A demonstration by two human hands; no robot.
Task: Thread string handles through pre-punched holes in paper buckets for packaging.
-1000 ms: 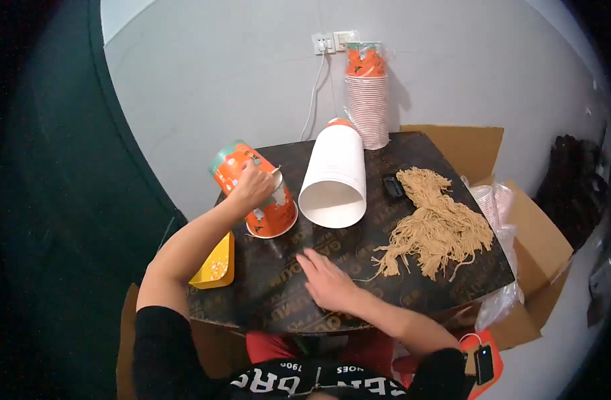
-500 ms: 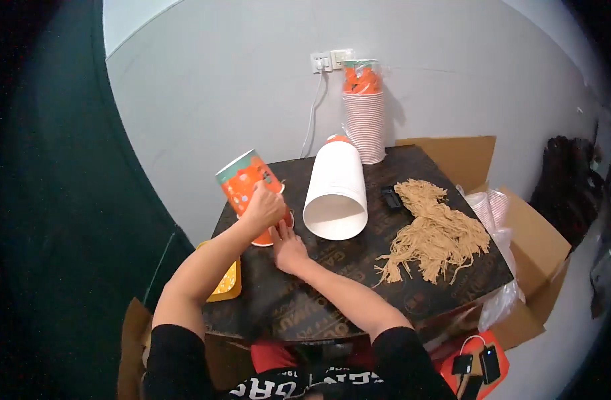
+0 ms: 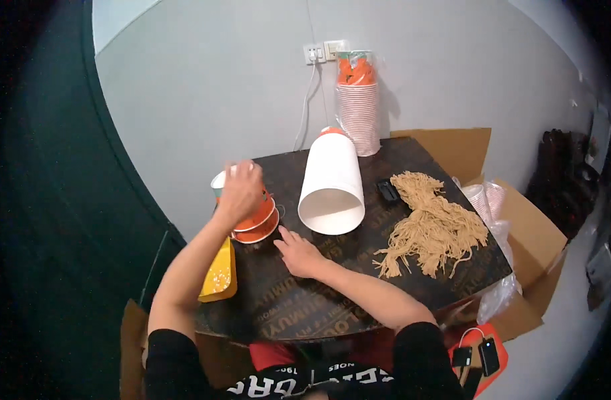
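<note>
Two orange paper cups (image 3: 260, 230), one over the other with white rims downward, stand at the table's left side. My left hand (image 3: 241, 195) lies against the upper cup, reaching over its pale, teal-edged top end. Motion smears its fingers, so I cannot tell whether they grip. Flat on the table to the right of the cups rests my right hand (image 3: 300, 255), fingers apart and holding nothing. Just beyond it, a long white paper cup stack (image 3: 332, 167) lies on its side, its open mouth facing me and an orange part at its far end.
A tall wrapped cup stack (image 3: 359, 113) stands by the wall. Tan yarn strands (image 3: 432, 227) and a small black object (image 3: 387, 191) lie on the right. A yellow tray (image 3: 220, 277) sits at the left edge. An open carton (image 3: 535, 240) flanks the dark table (image 3: 359, 293).
The tilted upper cup has come down over the lower one. My left hand has moved up toward its top end. My right hand has come away from the cups. The view has shifted slightly.
</note>
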